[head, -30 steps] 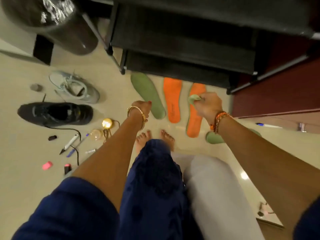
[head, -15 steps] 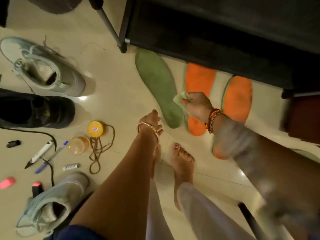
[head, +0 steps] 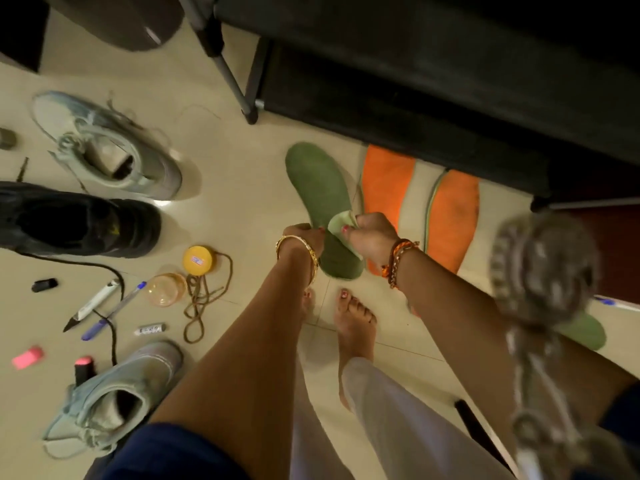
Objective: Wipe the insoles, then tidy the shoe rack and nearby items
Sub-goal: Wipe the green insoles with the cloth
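Note:
A green insole (head: pixel 317 188) lies on the tiled floor in front of the black shoe rack (head: pixel 433 74). My left hand (head: pixel 304 239) grips its left edge near the heel. My right hand (head: pixel 372 237) is shut on a pale green cloth (head: pixel 341 225) pressed onto the same insole. Two orange insoles (head: pixel 386 181) (head: pixel 452 216) lie to the right, partly under the rack. Another green insole (head: pixel 585 329) peeks out behind my right arm.
To the left lie two pale blue sneakers (head: pixel 114 150) (head: pixel 114 396), a black shoe (head: pixel 79 220), a yellow lid (head: pixel 198 259), a clear jar (head: pixel 165 289), brown lace, markers, pens and pink caps. My bare feet (head: pixel 353 317) stand below the insoles. A blurred braid (head: pixel 543 271) hangs at right.
My right hand with the cloth has moved left from the orange insoles onto the green one. My left hand has come up to hold that insole's edge. The view has tilted down and closer.

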